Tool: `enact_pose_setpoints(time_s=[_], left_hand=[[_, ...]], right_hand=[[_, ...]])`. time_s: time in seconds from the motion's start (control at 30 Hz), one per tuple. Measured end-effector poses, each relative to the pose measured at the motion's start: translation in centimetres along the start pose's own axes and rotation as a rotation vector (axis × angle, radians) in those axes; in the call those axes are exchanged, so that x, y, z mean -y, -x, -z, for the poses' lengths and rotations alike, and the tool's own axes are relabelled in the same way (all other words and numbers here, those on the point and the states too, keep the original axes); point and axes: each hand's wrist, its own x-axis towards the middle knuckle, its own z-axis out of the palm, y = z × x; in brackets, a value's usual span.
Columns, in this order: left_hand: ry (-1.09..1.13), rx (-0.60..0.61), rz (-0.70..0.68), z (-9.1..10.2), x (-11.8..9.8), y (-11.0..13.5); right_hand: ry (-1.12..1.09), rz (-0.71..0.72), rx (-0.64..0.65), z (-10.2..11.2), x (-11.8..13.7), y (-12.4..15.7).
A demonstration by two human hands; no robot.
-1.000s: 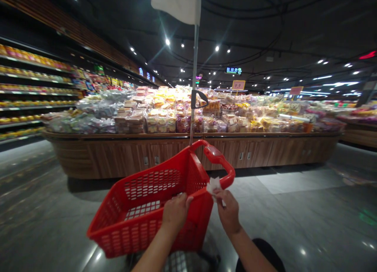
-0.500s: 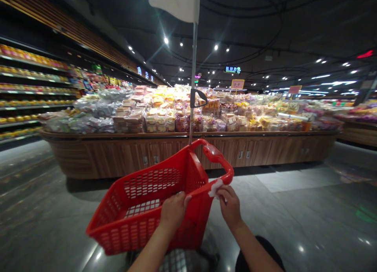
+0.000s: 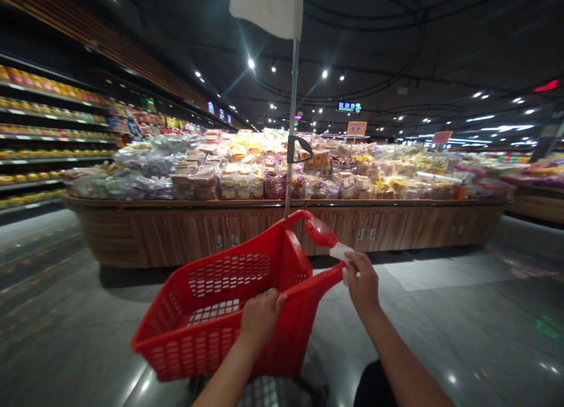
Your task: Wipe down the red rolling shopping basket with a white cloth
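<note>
A red plastic shopping cart [image 3: 194, 351] stands sideways in front of me, with holes through its basket walls. My left hand [image 3: 259, 316] is closed over the near rim of the basket, its fingers partly hidden inside. My right hand [image 3: 363, 281] pinches a white wipe [image 3: 341, 252] and presses it round the near corner of the cart's handle [image 3: 321, 233]. The handle corner is covered by the wipe and fingers. A pole [image 3: 294, 90] rises from the cart's far side and carries a white flag [image 3: 267, 10] and a dark grey hook [image 3: 300, 150].
Beyond the cart runs a long wooden display counter [image 3: 167, 234] piled with bagged goods [image 3: 240, 172]. Shelves of packaged items [image 3: 48, 110] line the left. Price signs [image 3: 356, 128] stand above the goods. Grey floor tiles [image 3: 440, 313] extend to the right.
My right hand has moved the wipe along the handle, up and to the right, from the near side arm to the corner. My left hand keeps its grip on the rim.
</note>
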Motion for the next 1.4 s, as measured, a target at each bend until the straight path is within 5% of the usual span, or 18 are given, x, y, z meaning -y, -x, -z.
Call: enact_pose_setpoints(time_s=[0.2, 0.4, 0.53, 0.77, 1.03, 1.13, 1.27, 1.4], left_hand=[[-0.004, -0.009, 0.003, 0.0, 0.6, 0.2], [-0.004, -0.017, 0.008, 0.2, 1.1, 0.5], [0.001, -0.026, 0.013, 0.2, 1.1, 0.7], [0.009, -0.047, 0.001, 0.0, 1.5, 0.8], [0.029, -0.075, -0.040, 0.0, 2.6, 1.2], [0.032, -0.079, -0.041, 0.1, 2.6, 1.4], [0.042, -0.071, -0.048, 0.4, 2.7, 1.7], [0.053, -0.068, -0.046, 0.6, 2.7, 1.7]], right_hand=[[0.264, 0.112, 0.497, 0.7, 3.4, -2.4], [0.311, 0.173, 0.773, 1.9, 4.4, -4.1], [0.393, 0.110, 0.796, 3.1, 2.9, -6.3], [0.135, 0.340, 0.897, 3.4, 2.0, -6.5], [0.101, 0.444, 0.838, 0.4, -0.9, -9.8], [0.011, 0.388, 0.909, 0.3, -0.7, -10.2], [-0.100, 0.226, 1.207, 1.3, -0.1, -10.6], [0.020, 0.225, 1.049, 0.7, 0.3, -10.5]])
